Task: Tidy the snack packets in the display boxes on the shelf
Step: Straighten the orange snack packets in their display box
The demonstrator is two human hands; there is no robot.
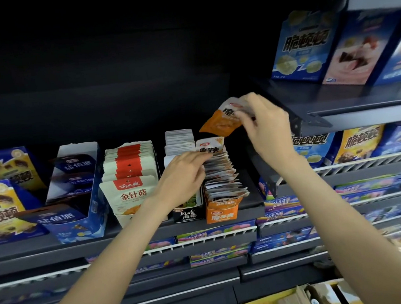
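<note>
Head view: right hand (262,121) pinching orange packet (218,123) above orange box (221,213).

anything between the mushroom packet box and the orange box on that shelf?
Head view: a narrow black display box stands between the mushroom packet box and the orange box. The left hand reaches over it.

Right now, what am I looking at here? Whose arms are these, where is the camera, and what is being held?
No machine here: a person wears a camera on the head, looking down at two bare arms and a shop shelf. The right hand pinches an orange and white snack packet, lifted above the shelf. The left hand rests its fingers against the row of matching packets standing in an orange display box. Beside it stand a black box and white mushroom packets.
</note>
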